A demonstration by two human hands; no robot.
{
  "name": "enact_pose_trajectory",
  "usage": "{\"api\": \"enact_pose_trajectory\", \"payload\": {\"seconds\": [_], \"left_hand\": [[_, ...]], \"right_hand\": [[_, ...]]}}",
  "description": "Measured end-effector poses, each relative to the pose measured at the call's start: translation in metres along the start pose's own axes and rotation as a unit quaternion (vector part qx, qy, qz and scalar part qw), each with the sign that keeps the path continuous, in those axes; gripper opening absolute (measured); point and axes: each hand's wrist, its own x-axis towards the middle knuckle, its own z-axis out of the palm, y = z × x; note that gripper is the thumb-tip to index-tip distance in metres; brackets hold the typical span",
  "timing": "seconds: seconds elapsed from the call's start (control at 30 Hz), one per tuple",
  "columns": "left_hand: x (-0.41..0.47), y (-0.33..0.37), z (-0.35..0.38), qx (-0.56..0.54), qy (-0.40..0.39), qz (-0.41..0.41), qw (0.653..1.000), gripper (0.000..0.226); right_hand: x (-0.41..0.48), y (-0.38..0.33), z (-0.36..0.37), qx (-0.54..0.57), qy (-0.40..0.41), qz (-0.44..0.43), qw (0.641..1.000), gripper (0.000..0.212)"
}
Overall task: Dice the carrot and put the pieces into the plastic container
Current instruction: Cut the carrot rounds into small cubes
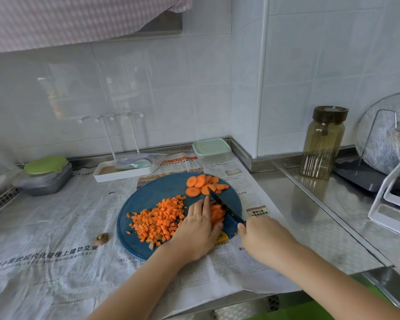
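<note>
A round blue cutting board (148,195) lies on newspaper. On its left half sits a heap of diced carrot (158,219). Round carrot slices (202,184) lie at its far edge. My left hand (198,229) presses flat on a stack of carrot strips (217,213), with its fingers straight. My right hand (263,236) grips the handle of a dark knife (224,205), whose blade runs along the right side of the strips. The plastic container (211,150) with a pale green lid stands shut behind the board, by the wall.
A carrot end (102,237) lies on the newspaper (56,227) left of the board. A white rack tray (123,170) and stacked grey trays (46,181) stand at the back left. A glass jar (322,144) and a lid stand (388,144) occupy the steel counter to the right.
</note>
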Motion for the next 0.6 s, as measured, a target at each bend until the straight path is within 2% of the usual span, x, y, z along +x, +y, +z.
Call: {"api": "enact_pose_trajectory", "payload": {"seconds": [0.3, 0.4, 0.5, 0.6], "left_hand": [[0.007, 0.0, 0.014, 0.06, 0.047, 0.003, 0.997, 0.062], [0.008, 0.001, 0.015, 0.072, 0.046, -0.006, 0.996, 0.076], [0.009, 0.001, 0.016, 0.059, 0.044, -0.005, 0.997, 0.067], [0.008, 0.001, 0.015, 0.059, 0.044, -0.008, 0.997, 0.073]], "right_hand": [[0.009, -0.008, 0.0, 0.001, -0.006, -0.01, 1.0, 0.038], [0.012, -0.006, -0.008, 0.021, -0.022, 0.011, 0.999, 0.037], [0.007, -0.003, -0.025, 0.047, -0.024, 0.023, 0.998, 0.043], [-0.004, -0.001, -0.038, 0.078, -0.054, 0.025, 0.995, 0.04]]}}
